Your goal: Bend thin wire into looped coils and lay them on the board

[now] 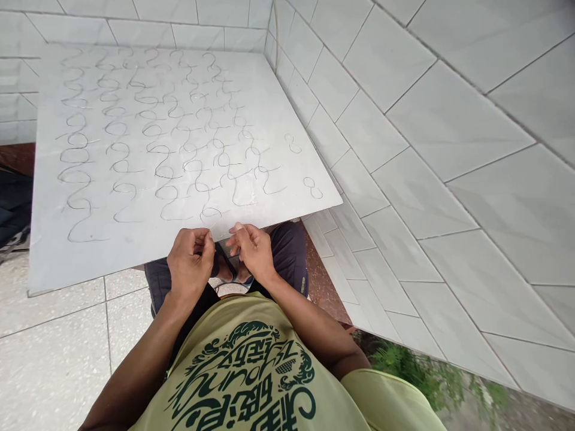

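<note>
White and smooth, the worktop [67,263], a flat board, fills the upper left and centre of the frame, tilted so its near edge slants up towards the right. Thin dark curls [169,173] cover most of it in uneven columns, many shaped like a 2 or a loop with a tail. Two figure-eight outlines [303,166], fainter and greyer, sit apart from them near its right edge.

Both hands are at the board's near edge, centre of the frame, just below the lowest loop of a middle column. The left hand [191,257] has its thumb and forefinger pressed together, with the other fingers curled in. Close beside it, the right hand [251,250] has its thumb laid towards loosely bent fingers. At this size I cannot tell whether the right grip is closed, or whether a fine strand runs through either one.

Below the hands are dark trousers [290,254] and a sandalled foot [226,269]; a yellow-green shirt [215,353] with dark green print fills the bottom centre. Pale tiled walls [395,149] take up the right side and top. Speckled floor [63,329] shows at lower left, green plants [408,371] at lower right.
</note>
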A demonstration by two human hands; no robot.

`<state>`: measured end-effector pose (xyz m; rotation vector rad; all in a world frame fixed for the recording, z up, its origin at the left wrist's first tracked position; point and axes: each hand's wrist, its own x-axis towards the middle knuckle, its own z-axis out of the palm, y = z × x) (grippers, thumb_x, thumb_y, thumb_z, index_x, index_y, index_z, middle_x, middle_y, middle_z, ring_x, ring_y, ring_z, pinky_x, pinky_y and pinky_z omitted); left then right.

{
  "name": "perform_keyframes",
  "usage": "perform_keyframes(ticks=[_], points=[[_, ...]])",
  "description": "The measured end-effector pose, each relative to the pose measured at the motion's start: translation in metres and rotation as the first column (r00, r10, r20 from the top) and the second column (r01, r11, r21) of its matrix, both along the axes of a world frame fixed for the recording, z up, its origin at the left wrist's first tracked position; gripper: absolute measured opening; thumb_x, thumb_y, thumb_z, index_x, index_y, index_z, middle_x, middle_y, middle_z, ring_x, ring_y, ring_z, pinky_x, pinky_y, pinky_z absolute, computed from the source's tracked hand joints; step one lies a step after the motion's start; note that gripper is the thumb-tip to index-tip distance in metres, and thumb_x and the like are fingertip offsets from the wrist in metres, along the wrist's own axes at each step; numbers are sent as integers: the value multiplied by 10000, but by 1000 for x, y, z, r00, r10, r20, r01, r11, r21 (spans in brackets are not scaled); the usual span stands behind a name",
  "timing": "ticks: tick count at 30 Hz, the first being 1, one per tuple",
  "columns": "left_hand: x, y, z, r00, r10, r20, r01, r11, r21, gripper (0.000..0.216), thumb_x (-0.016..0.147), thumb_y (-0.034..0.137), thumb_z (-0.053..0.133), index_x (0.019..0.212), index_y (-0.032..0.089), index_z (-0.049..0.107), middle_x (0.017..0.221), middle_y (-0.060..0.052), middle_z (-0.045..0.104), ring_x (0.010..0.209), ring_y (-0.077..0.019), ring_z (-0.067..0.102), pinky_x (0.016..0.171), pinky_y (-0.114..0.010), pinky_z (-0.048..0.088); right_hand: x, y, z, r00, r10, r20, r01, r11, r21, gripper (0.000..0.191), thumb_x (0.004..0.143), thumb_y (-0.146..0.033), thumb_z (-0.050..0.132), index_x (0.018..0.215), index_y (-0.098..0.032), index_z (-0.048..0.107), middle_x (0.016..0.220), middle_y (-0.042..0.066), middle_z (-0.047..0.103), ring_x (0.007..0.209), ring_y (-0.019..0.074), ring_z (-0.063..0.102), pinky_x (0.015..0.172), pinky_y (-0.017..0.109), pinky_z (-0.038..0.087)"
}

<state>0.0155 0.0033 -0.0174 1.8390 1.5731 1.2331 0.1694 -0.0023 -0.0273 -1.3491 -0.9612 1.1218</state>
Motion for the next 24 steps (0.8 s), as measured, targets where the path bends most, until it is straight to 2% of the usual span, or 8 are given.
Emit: perform_keyframes(ticks=[3, 6, 12, 14, 17, 20, 24], points=[[1, -1, -1, 998, -19, -52, 22, 999, 43, 73, 961, 266, 618, 955, 207, 660, 876, -11, 658, 765, -161, 681, 731, -308, 552, -6, 4, -2, 1000, -4, -1, 4, 1000, -11, 402, 955, -554, 610, 825, -187, 711, 679, 18, 721, 473, 104, 584, 475, 222, 430], [1, -4, -2, 997, -39, -67, 42, 998, 48, 74, 970, 265, 607, 960, 209, 655, 903, -17, 651, 766, -158, 680, 724, -303, 548, -7, 8, -2, 992, -11, -127, 4, 998, -56, 400, 936, -541, 622, 790, -179, 708, 650, 19, 715, 428, 99, 562, 429, 220, 399], [4, -9, -4, 997, -48, -53, 50, 997, 51, 81, 967, 271, 617, 968, 208, 669, 907, -24, 668, 768, -159, 677, 747, -310, 554, -4, 12, 2, 927, -37, -374, -30, 985, -172, 360, 851, -487, 691, 742, -144, 702, 596, 40, 693, 377, 91, 531, 334, 197, 225], [6, -10, -5, 999, -40, 23, 40, 999, 9, 92, 959, 290, 633, 968, 208, 676, 903, -23, 679, 777, -161, 687, 751, -309, 562, -2, 12, 3, 892, -36, -451, -64, 976, -206, 356, 817, -487, 729, 755, -137, 703, 596, 34, 683, 383, 86, 524, 330, 191, 219], [7, -6, -7, 973, -4, 231, 30, 994, -110, 138, 946, 342, 652, 967, 207, 676, 851, -7, 687, 727, -160, 698, 705, -300, 576, 1, 11, 5, 866, 13, -500, -131, 971, -202, 430, 791, -561, 775, 862, -142, 712, 654, 27, 698, 436, 90, 554, 335, 183, 254], [7, -1, -5, 931, 35, 363, 39, 980, -195, 174, 918, 371, 685, 961, 203, 678, 787, 5, 690, 663, -158, 697, 660, -292, 578, 4, 7, 5, 897, 63, -437, -150, 974, -167, 522, 808, -659, 745, 973, -166, 703, 720, 27, 718, 490, 100, 586, 343, 178, 285], [8, 4, 2, 894, 46, 445, 75, 965, -251, 180, 886, 360, 721, 955, 196, 689, 747, 3, 701, 616, -160, 689, 630, -294, 581, 1, 1, -1, 921, 176, -348, -217, 973, -82, 439, 823, -608, 763, 849, -175, 697, 761, 26, 718, 547, 97, 602, 381, 177, 350]])
